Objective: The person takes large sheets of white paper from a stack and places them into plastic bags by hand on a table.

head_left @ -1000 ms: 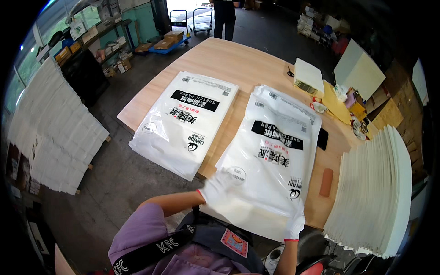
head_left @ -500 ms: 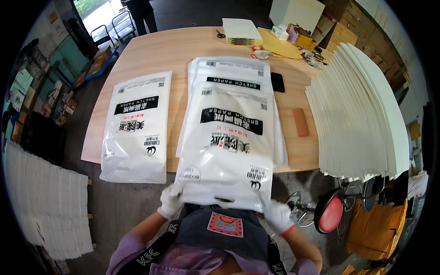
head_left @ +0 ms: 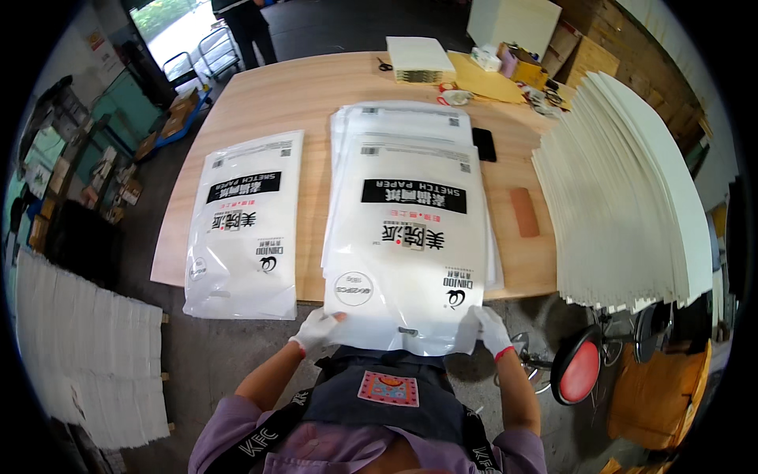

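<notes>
A large white plastic bag (head_left: 395, 272) with black and red print lies flat on top of a pile of similar bags (head_left: 410, 120). Its near end, with a slotted handle hole, hangs past the table's front edge against my apron. My left hand (head_left: 317, 329), in a white glove, pinches the bag's near left edge, thumb on top. At the near right edge my right hand (head_left: 491, 330), gloved too, is closed on the plastic; some of its fingers are hidden. To the left lies another stack of printed white bags (head_left: 241, 229).
On the wooden table (head_left: 312, 87) stands a tall fanned stack of white sheets (head_left: 624, 197) at right. A brown block (head_left: 524, 212) and a black phone (head_left: 484, 145) lie between. Scissors (head_left: 384, 66) and a paper stack (head_left: 418, 57) sit far back. A red-topped stool (head_left: 579, 370) stands near right.
The top bag has straightened and flattened, its near end smoother than before. Both hands have moved slightly up along its edges, the right one closer in. A person in the background has shifted a little.
</notes>
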Action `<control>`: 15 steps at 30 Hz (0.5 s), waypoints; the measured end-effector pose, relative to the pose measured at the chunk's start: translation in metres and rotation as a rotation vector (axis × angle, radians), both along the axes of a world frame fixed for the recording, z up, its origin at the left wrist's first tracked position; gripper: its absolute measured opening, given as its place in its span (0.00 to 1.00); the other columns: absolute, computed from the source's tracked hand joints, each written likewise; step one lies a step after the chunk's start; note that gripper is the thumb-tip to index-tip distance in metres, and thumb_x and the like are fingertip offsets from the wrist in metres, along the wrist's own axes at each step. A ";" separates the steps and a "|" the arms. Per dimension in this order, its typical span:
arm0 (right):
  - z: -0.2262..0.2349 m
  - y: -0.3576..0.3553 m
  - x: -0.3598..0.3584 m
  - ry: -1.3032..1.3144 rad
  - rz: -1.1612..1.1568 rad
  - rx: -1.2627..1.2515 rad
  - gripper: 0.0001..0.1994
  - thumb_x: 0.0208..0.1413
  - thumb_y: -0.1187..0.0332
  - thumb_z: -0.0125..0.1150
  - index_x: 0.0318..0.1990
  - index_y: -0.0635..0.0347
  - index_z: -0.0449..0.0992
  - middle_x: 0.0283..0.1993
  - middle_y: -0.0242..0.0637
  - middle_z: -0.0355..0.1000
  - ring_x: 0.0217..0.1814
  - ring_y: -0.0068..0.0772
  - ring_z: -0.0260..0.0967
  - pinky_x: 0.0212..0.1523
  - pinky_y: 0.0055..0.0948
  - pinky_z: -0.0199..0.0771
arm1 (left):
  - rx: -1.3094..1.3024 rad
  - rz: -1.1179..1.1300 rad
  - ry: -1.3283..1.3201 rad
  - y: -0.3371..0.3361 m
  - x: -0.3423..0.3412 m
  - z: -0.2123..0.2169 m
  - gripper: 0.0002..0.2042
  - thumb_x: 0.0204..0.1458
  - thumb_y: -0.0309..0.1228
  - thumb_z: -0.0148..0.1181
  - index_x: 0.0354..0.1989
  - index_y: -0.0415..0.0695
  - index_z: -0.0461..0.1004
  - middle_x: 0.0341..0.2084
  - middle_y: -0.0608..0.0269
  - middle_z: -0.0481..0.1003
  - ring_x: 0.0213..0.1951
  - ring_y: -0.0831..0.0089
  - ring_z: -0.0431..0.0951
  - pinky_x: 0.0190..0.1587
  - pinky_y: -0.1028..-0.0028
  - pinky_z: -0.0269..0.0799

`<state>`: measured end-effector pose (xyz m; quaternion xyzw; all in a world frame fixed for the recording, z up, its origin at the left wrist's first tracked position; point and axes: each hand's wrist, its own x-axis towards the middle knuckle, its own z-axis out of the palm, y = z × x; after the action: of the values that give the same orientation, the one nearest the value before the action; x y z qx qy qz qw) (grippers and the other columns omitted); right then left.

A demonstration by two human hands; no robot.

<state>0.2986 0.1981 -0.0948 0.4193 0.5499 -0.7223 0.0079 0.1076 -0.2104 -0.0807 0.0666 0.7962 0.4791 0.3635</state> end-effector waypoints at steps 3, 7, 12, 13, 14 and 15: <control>-0.009 -0.013 -0.012 0.199 0.187 -0.164 0.17 0.62 0.69 0.55 0.56 0.66 0.70 0.54 0.36 0.72 0.52 0.30 0.71 0.56 0.29 0.70 | 0.097 0.047 0.332 0.018 -0.011 0.053 0.19 0.59 0.41 0.55 0.47 0.35 0.75 0.34 0.52 0.79 0.38 0.67 0.78 0.43 0.70 0.72; 0.000 -0.043 -0.026 0.277 0.229 -0.383 0.19 0.63 0.72 0.53 0.61 0.65 0.65 0.59 0.36 0.69 0.58 0.31 0.68 0.60 0.32 0.67 | 0.283 0.060 0.489 0.027 -0.020 0.148 0.18 0.60 0.40 0.54 0.47 0.37 0.75 0.34 0.52 0.79 0.38 0.66 0.79 0.42 0.69 0.73; 0.027 -0.113 -0.122 0.465 0.463 -0.424 0.24 0.63 0.72 0.53 0.65 0.65 0.60 0.64 0.36 0.65 0.66 0.31 0.61 0.66 0.32 0.59 | 0.449 0.542 0.697 -0.078 -0.016 0.121 0.17 0.63 0.33 0.50 0.55 0.36 0.70 0.46 0.56 0.76 0.50 0.66 0.76 0.52 0.70 0.72; 0.029 -0.134 -0.148 0.493 0.480 -0.411 0.24 0.63 0.71 0.53 0.66 0.65 0.60 0.64 0.37 0.64 0.66 0.30 0.60 0.66 0.32 0.58 | 0.659 0.686 0.637 -0.095 -0.027 0.137 0.17 0.63 0.32 0.49 0.55 0.35 0.70 0.46 0.56 0.75 0.50 0.67 0.76 0.51 0.71 0.71; 0.026 -0.154 -0.177 0.509 0.532 -0.448 0.25 0.63 0.71 0.53 0.66 0.65 0.59 0.65 0.38 0.63 0.67 0.30 0.59 0.66 0.31 0.57 | 0.874 0.820 0.595 -0.111 -0.037 0.157 0.17 0.63 0.32 0.48 0.55 0.34 0.69 0.46 0.56 0.75 0.49 0.69 0.75 0.51 0.72 0.71; 0.054 -0.181 -0.202 0.491 0.521 -0.459 0.22 0.62 0.68 0.56 0.62 0.65 0.64 0.59 0.36 0.69 0.58 0.27 0.66 0.57 0.28 0.66 | 0.697 0.698 0.804 -0.124 -0.054 0.181 0.17 0.63 0.32 0.49 0.54 0.33 0.69 0.46 0.56 0.75 0.48 0.71 0.76 0.50 0.73 0.70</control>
<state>0.0970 0.0173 -0.0407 0.0690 0.4481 -0.8783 0.1520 0.0534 -0.3345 0.1001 0.0925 0.6426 0.7379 -0.1845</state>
